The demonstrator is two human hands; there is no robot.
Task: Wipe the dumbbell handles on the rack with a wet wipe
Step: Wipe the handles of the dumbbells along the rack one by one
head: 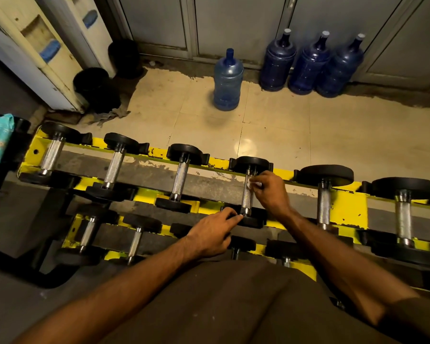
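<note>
Top tier of rack [350, 204], fourth dumbbell from the left, both hands on it.
Right hand [271, 192] pinches wet wipe [255, 183] against the far end of dumbbell handle [247, 198]. Left hand [214, 232], fingers nearly straight, rests on near head [252, 220]. Handle's long axis runs away from viewer, across the rails. Wipe mostly hidden under fingers.

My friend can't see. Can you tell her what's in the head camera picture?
A person's right hand holds a white wet wipe against a silver dumbbell handle on a yellow rack, while the left hand touches that dumbbell's near end. More dumbbells line the rack; blue water jugs stand on the floor beyond.
</note>
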